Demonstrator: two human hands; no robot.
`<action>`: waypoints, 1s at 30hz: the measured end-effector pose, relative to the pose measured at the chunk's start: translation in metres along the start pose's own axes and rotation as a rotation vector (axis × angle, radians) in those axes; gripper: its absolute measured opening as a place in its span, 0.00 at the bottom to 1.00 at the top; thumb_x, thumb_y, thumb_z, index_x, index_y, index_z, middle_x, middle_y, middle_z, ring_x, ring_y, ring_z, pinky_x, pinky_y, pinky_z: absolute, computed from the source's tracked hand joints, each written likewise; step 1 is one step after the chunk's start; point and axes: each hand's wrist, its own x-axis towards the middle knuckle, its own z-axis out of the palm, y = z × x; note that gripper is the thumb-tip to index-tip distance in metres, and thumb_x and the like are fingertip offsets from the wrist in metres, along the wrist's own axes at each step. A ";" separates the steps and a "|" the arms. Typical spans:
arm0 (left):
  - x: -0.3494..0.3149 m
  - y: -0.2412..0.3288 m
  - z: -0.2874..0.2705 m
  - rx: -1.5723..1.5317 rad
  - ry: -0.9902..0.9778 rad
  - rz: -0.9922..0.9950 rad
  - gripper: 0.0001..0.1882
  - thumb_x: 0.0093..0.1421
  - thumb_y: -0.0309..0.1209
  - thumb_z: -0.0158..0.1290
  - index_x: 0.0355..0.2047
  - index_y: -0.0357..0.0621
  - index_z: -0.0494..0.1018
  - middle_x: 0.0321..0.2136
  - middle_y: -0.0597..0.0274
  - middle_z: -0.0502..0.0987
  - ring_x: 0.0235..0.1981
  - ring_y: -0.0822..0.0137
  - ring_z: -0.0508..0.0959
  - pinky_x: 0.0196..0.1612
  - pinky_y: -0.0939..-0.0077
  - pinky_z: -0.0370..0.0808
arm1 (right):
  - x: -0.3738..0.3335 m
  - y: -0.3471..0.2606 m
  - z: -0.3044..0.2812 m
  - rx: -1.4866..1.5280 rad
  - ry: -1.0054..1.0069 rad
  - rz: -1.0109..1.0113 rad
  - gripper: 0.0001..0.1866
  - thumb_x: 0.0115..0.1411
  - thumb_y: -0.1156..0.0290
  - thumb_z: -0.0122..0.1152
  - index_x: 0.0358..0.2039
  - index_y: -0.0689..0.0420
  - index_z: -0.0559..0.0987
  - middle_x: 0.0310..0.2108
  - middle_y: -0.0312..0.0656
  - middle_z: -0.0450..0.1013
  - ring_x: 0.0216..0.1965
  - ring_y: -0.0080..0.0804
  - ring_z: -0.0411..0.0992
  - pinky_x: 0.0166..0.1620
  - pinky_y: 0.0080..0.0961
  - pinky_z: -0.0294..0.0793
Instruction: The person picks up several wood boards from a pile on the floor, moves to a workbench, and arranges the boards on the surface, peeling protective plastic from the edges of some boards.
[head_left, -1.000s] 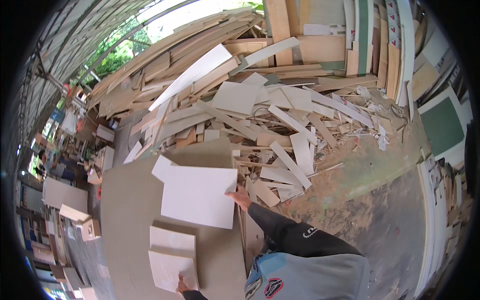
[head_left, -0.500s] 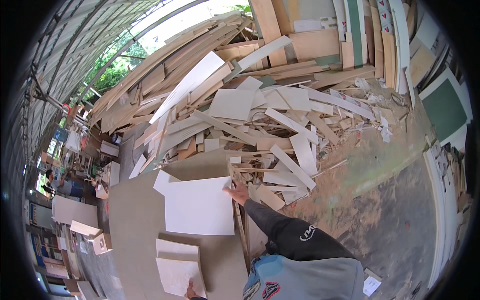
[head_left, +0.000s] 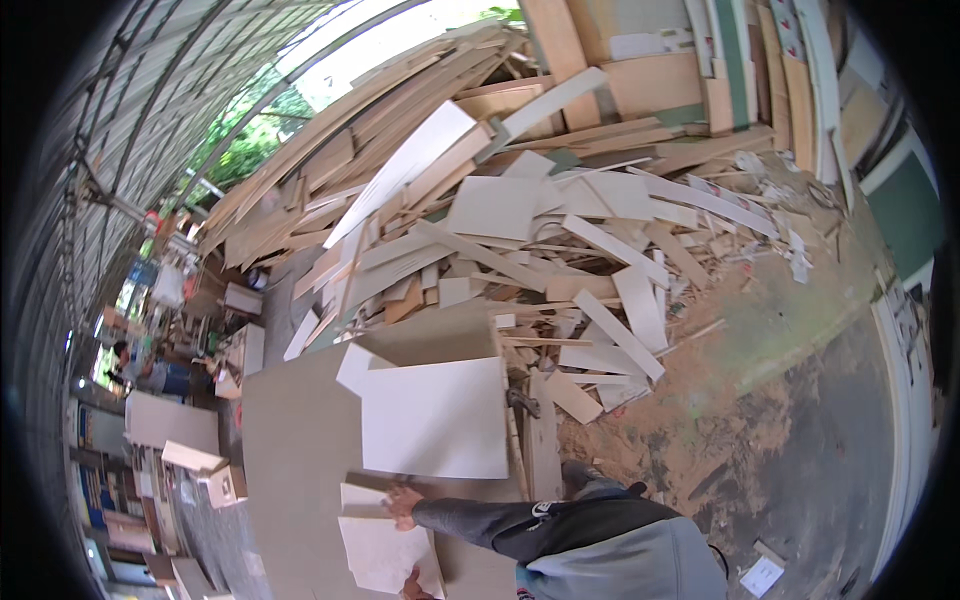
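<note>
Right hand (head_left: pixel 402 506) lies spread over pale boards (head_left: pixel 383 550); left hand (head_left: pixel 413 584) touches them, grip unclear.

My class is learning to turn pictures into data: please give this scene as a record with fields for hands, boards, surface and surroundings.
Lower small board: pale, overlapping the upper small board
Left hand: on the lower small board, near the picture's bottom edge
Right hand: spread open, at the small boards' right side; touch unclear
Large board: white, beyond the small boards
Surface: brown tabletop
Surroundings: scrap wood heap beyond the tabletop; another person at far left
</note>
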 end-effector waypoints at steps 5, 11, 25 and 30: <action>-0.006 -0.018 -0.003 -0.061 0.005 -0.015 0.28 0.61 0.37 0.63 0.57 0.32 0.72 0.53 0.46 0.77 0.54 0.50 0.77 0.60 0.53 0.73 | -0.028 -0.002 0.015 -0.159 0.010 -0.010 0.36 0.55 0.51 0.64 0.60 0.58 0.72 0.60 0.54 0.66 0.64 0.52 0.60 0.65 0.50 0.59; -0.039 0.019 0.060 -0.059 -0.111 0.071 0.27 0.62 0.36 0.63 0.57 0.33 0.72 0.54 0.46 0.76 0.54 0.49 0.76 0.60 0.53 0.73 | -0.054 -0.011 0.031 0.077 0.274 0.307 0.14 0.62 0.62 0.56 0.44 0.56 0.76 0.48 0.50 0.68 0.53 0.47 0.64 0.49 0.47 0.65; -0.211 0.017 0.154 -0.183 -0.469 0.206 0.26 0.62 0.34 0.61 0.58 0.37 0.72 0.56 0.46 0.74 0.56 0.48 0.75 0.60 0.53 0.73 | -0.291 -0.022 -0.046 0.287 0.255 0.157 0.41 0.30 0.59 0.83 0.49 0.55 0.78 0.49 0.46 0.67 0.57 0.51 0.61 0.51 0.49 0.73; -0.272 0.006 0.170 -0.246 -0.531 0.207 0.26 0.62 0.34 0.61 0.58 0.39 0.71 0.57 0.46 0.73 0.56 0.48 0.75 0.60 0.53 0.73 | -0.365 -0.008 -0.082 0.381 0.529 0.072 0.39 0.30 0.63 0.82 0.47 0.57 0.79 0.48 0.46 0.70 0.54 0.51 0.64 0.58 0.45 0.65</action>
